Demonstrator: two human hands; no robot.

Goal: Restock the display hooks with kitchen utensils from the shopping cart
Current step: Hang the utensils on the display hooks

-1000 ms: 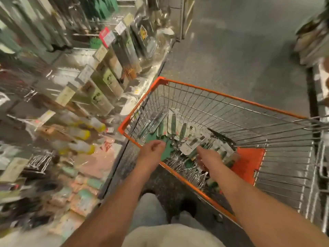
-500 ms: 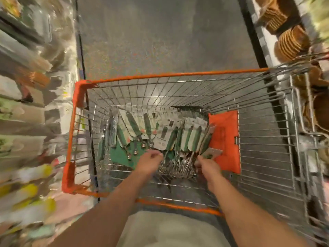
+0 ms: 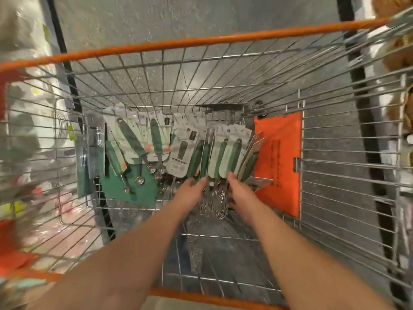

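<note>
The wire shopping cart (image 3: 201, 42) with an orange rim fills the view. On its floor lie several carded kitchen utensils with green handles (image 3: 225, 153), some with small metal scoops (image 3: 139, 180), and a bundle of wire whisks (image 3: 214, 199). Both arms reach down into the cart. My left hand (image 3: 192, 191) has its fingers stretched out and touches the lower edge of the upright cards. My right hand (image 3: 240, 190) lies just right of it, fingers extended against the same stack. Neither hand visibly grips a pack.
An orange flap (image 3: 278, 162) hangs inside the cart on the right. Blurred display shelving (image 3: 29, 135) runs along the left, woven baskets (image 3: 400, 50) on a shelf at the right. Grey aisle floor (image 3: 178, 16) lies ahead.
My view turned from the left-hand display to straight down into the cart. Both hands moved deeper and closer together, now at the stack of carded utensils.
</note>
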